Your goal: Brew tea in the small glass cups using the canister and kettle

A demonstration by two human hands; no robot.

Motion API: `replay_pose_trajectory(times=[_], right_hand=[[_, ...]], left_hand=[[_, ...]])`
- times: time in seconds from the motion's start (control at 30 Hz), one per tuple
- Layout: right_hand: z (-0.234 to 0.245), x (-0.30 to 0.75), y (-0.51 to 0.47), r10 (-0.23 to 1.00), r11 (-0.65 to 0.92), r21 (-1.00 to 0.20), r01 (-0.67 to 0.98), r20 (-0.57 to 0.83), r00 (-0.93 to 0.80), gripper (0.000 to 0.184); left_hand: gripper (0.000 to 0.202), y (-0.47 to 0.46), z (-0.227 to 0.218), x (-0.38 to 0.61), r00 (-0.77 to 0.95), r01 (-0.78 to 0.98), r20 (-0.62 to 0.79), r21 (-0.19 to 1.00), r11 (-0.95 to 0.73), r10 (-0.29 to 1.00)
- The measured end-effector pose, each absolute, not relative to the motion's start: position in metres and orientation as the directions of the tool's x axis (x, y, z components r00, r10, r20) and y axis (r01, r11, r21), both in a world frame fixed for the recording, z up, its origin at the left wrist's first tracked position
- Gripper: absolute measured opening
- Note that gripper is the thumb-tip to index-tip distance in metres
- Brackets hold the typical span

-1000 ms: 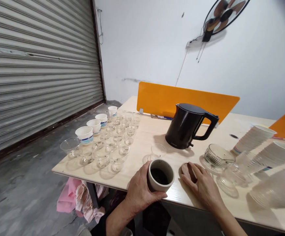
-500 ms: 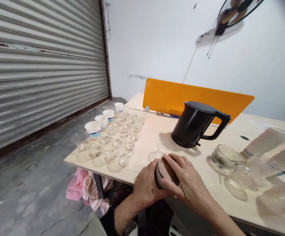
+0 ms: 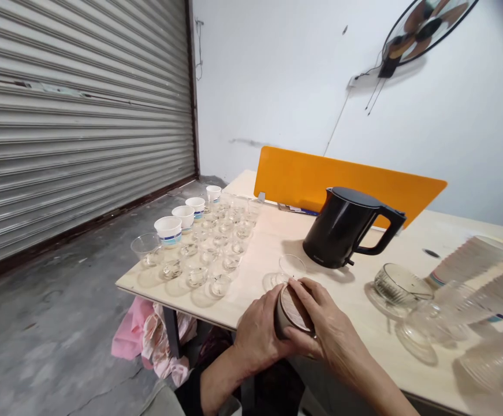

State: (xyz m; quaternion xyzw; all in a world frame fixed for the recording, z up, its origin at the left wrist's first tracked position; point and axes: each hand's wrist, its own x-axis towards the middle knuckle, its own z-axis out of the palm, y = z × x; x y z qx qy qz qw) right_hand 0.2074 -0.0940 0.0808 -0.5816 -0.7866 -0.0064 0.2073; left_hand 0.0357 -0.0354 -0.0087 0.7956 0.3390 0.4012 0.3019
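A small grey jar [image 3: 282, 322] stands at the near edge of the wooden table [image 3: 272, 231]. My left hand [image 3: 257, 332] is wrapped round its side. A round wooden lid [image 3: 294, 309] sits on top of the jar, and my right hand [image 3: 329, 326] has its fingers curled over that lid. An empty clear plastic cup [image 3: 291, 267] stands just behind the jar. The black electric kettle [image 3: 347, 226] is behind it, handle pointing right.
Several small clear cups [image 3: 210, 248] and a row of white paper cups [image 3: 177, 222] fill the table's left end. Stacks of paper cups [image 3: 472, 260], clear cup stacks [image 3: 489, 358] and a glass bowl [image 3: 396, 286] lie right. An orange divider [image 3: 346, 179] stands behind; pink cloth [image 3: 147, 341] lies below.
A second ago the jar was uncovered with dark contents showing and the lid lay on the table under my right hand. That hand brought the lid onto the jar and now holds it there.
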Motion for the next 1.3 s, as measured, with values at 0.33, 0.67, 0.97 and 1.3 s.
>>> replay_pose_trajectory(times=[0.33, 0.67, 0.97, 1.3], right_hand=[[0.13, 0.284, -0.062, 0.808, 0.167, -0.201, 0.965, 0.588, -0.017, 0.067], [0.129, 0.284, 0.057, 0.816, 0.217, -0.169, 0.961, 0.573, -0.083, 0.07], [0.09, 0.28, 0.108, 0.91, 0.302, -0.306, 0.903, 0.373, -0.179, 0.072], [0.086, 0.298, 0.126, 0.923, 0.363, -0.448, 0.817, 0.296, -0.247, 0.078]], left_hand=[[0.108, -0.031, -0.01, 0.032, 0.542, 0.312, 0.49, 0.637, -0.705, 0.683], [0.085, -0.03, -0.009, 0.032, 0.587, 0.317, 0.491, 0.592, -0.741, 0.644], [0.077, -0.028, -0.009, 0.03, 0.607, 0.281, 0.494, 0.599, -0.75, 0.622], [0.071, -0.029, -0.015, 0.033, 0.578, 0.271, 0.538, 0.583, -0.766, 0.614]])
